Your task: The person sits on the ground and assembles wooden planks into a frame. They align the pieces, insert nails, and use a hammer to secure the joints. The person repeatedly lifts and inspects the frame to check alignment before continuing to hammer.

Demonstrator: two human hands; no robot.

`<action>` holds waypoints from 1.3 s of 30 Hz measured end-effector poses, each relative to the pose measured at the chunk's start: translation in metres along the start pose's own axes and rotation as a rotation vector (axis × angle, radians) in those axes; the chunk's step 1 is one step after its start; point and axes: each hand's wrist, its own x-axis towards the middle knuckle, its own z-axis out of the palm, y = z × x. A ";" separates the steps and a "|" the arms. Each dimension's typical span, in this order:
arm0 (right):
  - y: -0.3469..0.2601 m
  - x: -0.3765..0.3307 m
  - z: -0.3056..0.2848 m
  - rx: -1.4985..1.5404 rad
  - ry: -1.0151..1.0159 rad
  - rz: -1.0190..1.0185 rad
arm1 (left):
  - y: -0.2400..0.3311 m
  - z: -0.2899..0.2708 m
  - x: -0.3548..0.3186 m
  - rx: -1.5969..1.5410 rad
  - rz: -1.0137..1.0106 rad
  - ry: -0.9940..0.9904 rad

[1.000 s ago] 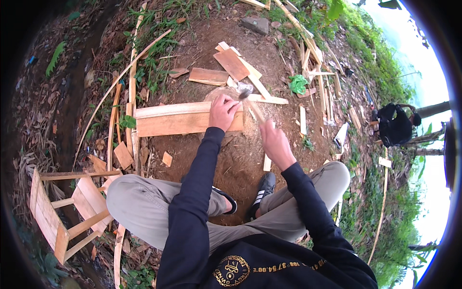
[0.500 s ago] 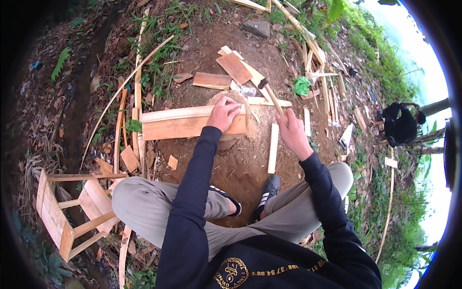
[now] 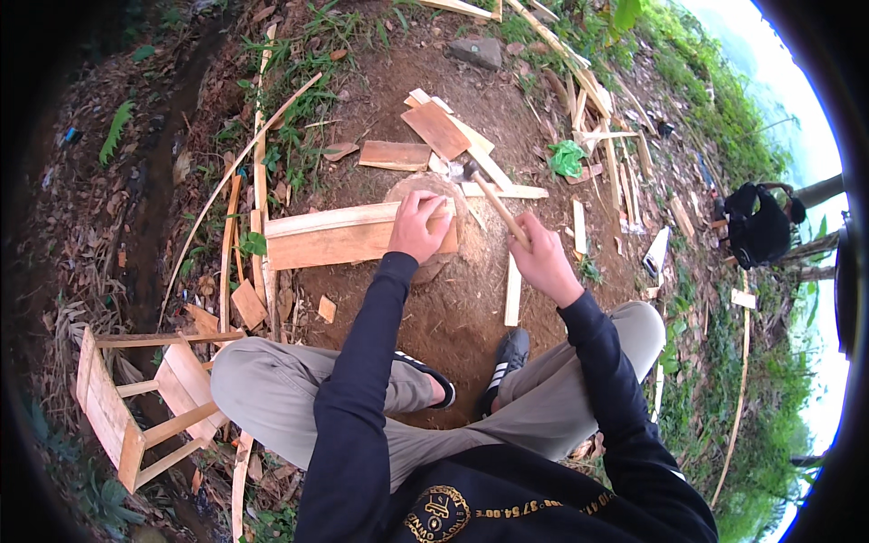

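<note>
On bare earth: left hand (image 3: 418, 226) pressed flat, steadying pale wooden plank (image 3: 335, 237) atop round stump (image 3: 434, 195) (makeshift bench); right hand (image 3: 543, 258) clenched around wooden-handled hammer (image 3: 493, 199).

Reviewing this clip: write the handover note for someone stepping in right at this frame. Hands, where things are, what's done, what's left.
Left hand: pressed on the right end of the wooden plank, pinning it across the tree stump.
Right hand: gripping the hammer by its handle, head raised above the stump beside the plank.
Done: plank positioned and steadied.
Left: hammering at the plank's end, apparently; no nail is visible.
Small wooden stool stands at the person's left.
</note>
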 end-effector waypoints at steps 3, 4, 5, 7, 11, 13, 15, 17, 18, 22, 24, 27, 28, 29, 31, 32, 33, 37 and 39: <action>-0.002 0.000 0.006 -0.021 -0.063 0.005 | -0.007 0.010 0.002 -0.049 -0.062 0.082; -0.001 -0.001 0.008 -0.063 -0.074 0.013 | -0.007 0.013 0.003 -0.062 -0.074 0.107; -0.001 -0.002 0.010 -0.104 -0.084 0.020 | -0.006 0.016 0.002 -0.051 -0.073 0.159; 0.001 -0.006 0.015 -0.156 -0.099 0.018 | -0.008 0.019 0.001 -0.057 -0.077 0.185; 0.008 -0.009 0.022 -0.236 -0.125 0.001 | -0.008 0.021 0.000 -0.040 -0.051 0.221; -0.002 -0.006 0.020 -0.226 -0.104 0.004 | -0.007 0.022 0.000 -0.038 -0.039 0.235; 0.000 -0.007 0.023 -0.235 -0.087 -0.001 | -0.007 0.022 0.000 -0.041 -0.033 0.240; 0.004 -0.009 0.027 -0.285 -0.102 0.025 | -0.007 0.021 0.000 -0.049 -0.032 0.236; 0.003 -0.009 0.031 -0.328 -0.127 0.048 | -0.007 0.021 0.000 -0.046 -0.035 0.234; -0.007 -0.006 0.021 -0.277 -0.093 0.010 | -0.007 0.020 0.001 -0.045 -0.044 0.234; -0.008 -0.004 0.024 -0.235 -0.065 0.041 | -0.007 0.021 0.001 -0.047 -0.045 0.239; 0.001 -0.005 0.033 -0.354 -0.185 0.083 | -0.007 0.021 0.001 -0.033 -0.042 0.232; 0.003 -0.006 0.032 -0.355 -0.162 0.064 | -0.007 0.020 0.000 -0.021 -0.042 0.223; 0.006 -0.007 0.030 -0.356 -0.139 0.045 | -0.007 0.021 0.001 -0.010 -0.041 0.215; -0.010 -0.007 0.024 -0.291 -0.111 0.053 | -0.008 0.021 0.000 -0.033 -0.035 0.229; -0.012 -0.006 0.026 -0.263 -0.083 0.026 | -0.009 0.021 0.000 -0.044 -0.032 0.236; -0.012 -0.005 0.024 -0.243 -0.048 0.008 | -0.009 0.022 0.001 -0.048 -0.036 0.226; 0.002 -0.009 0.031 -0.348 -0.101 0.040 | -0.008 0.022 0.001 -0.001 -0.016 0.229; -0.005 -0.008 0.026 -0.380 -0.115 0.059 | -0.007 0.022 -0.001 0.026 0.002 0.220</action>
